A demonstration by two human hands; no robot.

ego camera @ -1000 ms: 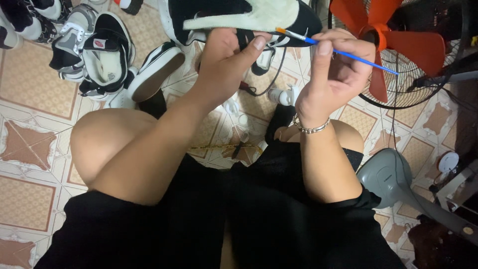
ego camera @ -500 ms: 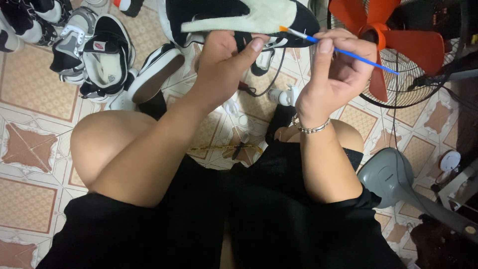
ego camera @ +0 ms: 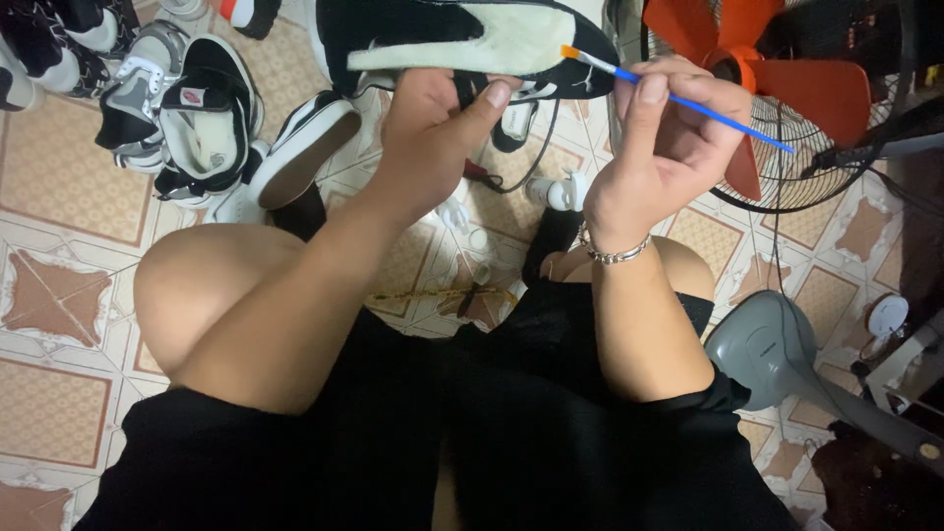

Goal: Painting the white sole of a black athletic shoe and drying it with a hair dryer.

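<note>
- Head view: my left hand (ego camera: pixel 433 128) grips the black sneaker with pale sole (ego camera: pixel 462 44), sole turned up.
- My right hand (ego camera: pixel 659 147) pinches the thin blue-handled paintbrush (ego camera: pixel 678 93), orange tip at the sole's edge; painting step, I judge.
- Next calls for a steady stroke along the rim.

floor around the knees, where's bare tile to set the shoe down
Bare tile lies left of the left knee, below the pile of sneakers. A smaller patch sits between the fan and its grey base. Crowded: between the knees, with small bottles and cord.
</note>
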